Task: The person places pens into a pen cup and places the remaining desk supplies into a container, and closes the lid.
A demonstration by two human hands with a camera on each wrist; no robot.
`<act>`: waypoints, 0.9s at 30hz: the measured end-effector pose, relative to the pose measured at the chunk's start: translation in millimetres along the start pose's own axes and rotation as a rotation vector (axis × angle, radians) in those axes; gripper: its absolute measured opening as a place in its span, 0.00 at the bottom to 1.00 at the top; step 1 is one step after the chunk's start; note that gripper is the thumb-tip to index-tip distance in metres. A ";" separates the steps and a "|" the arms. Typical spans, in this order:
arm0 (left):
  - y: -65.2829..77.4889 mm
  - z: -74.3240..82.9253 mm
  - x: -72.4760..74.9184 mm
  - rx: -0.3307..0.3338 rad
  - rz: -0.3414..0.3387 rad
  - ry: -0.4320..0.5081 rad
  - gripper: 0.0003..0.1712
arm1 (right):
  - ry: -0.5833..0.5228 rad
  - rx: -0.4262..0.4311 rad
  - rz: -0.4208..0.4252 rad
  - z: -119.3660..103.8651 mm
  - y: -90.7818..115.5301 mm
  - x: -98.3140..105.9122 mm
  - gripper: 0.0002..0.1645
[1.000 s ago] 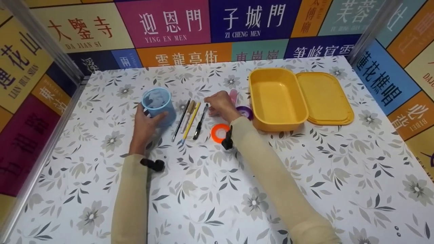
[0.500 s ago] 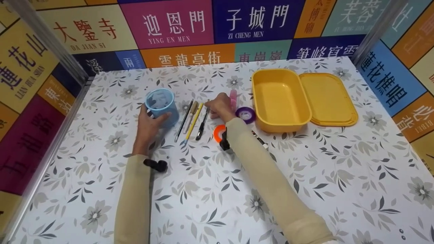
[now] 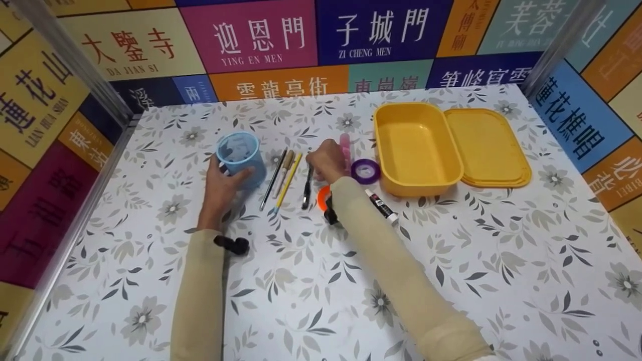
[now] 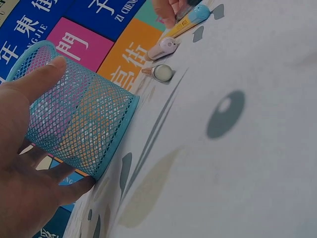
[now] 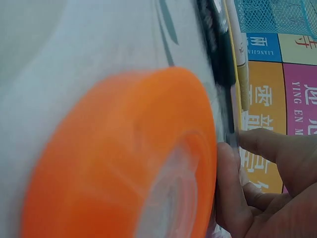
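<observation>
In the head view my left hand grips a light-blue mesh pen holder by its side. The left wrist view shows the thumb and fingers spread around the mesh pen holder; its inside shows no pens. To the right, my right hand is at the far end of a black pen. In the right wrist view the thumb and index finger pinch the clear end of the black pen. Left of it lie a yellow pencil-like stick, a brown-capped marker and a dark slim pen.
An orange tape roll sits partly under the right wrist. Nearby are a purple tape roll, a black-and-white tube and a pink object. At the right stand a yellow box and its lid.
The black pen has shifted right, away from the yellow stick, with the right hand at its end. The left hand stays on the mesh pen holder. The camera view has shifted slightly.
</observation>
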State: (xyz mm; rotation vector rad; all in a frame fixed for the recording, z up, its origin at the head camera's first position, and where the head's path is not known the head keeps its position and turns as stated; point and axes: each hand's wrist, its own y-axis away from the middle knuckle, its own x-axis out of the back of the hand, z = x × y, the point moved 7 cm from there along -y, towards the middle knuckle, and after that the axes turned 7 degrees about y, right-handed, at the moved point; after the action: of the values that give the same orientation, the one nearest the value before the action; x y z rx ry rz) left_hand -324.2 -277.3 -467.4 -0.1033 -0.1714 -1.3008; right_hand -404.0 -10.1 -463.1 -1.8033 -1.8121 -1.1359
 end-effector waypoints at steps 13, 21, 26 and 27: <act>1.4 1.4 -1.6 -0.024 -0.007 -0.008 0.55 | -0.158 -0.096 -0.116 6.6 2.8 1.5 0.09; 1.2 1.1 -1.7 -0.023 -0.011 0.002 0.55 | -0.235 -0.104 -0.165 6.6 1.0 2.2 0.07; 0.7 0.4 -1.4 -0.013 -0.003 -0.007 0.55 | -0.389 -0.071 -0.244 4.6 3.3 2.9 0.04; 0.3 0.3 -1.4 -0.015 -0.002 -0.006 0.55 | -0.419 -0.068 -0.259 3.7 4.2 3.8 0.04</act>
State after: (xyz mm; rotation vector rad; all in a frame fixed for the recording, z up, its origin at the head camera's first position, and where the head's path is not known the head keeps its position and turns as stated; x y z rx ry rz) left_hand -324.3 -275.8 -467.4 -0.1204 -0.1672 -1.3041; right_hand -399.4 -5.4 -461.4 -2.0054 -2.3258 -0.9646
